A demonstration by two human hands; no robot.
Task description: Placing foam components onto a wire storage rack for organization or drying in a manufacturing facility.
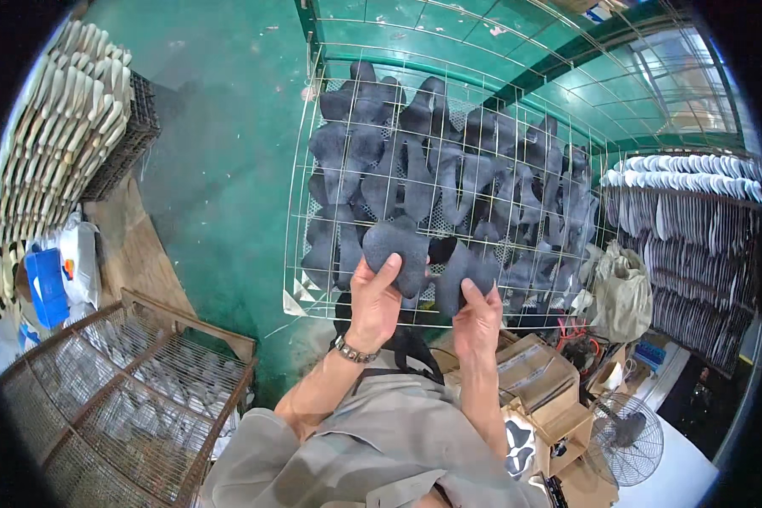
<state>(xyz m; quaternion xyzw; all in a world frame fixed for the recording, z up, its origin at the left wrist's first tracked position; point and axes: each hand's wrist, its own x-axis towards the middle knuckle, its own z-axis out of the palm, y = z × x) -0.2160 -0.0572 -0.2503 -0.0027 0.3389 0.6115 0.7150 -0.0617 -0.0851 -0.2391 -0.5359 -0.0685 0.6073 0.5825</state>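
Observation:
My left hand (376,300) grips a dark grey shoe insole (395,247) with the thumb pressed on its upper face. In my right hand (478,320) is a second dark insole (455,275), pinched between thumb and fingers; part of it is hidden behind the hand. Both pieces are over the near edge of a wire mesh rack (289,254). On that rack many similar dark insoles (345,152) lie in loose, overlapping rows. The fingers under each piece are mostly out of sight.
Stacked pale shoe-shaped pieces (59,127) stand at the left by a black crate (127,140). A rusty wire rack (127,372) is at lower left. Lower right are cardboard boxes (538,372) and a fan (625,427). Rows of insoles (677,229) fill a right-hand rack, beside a sack (622,288).

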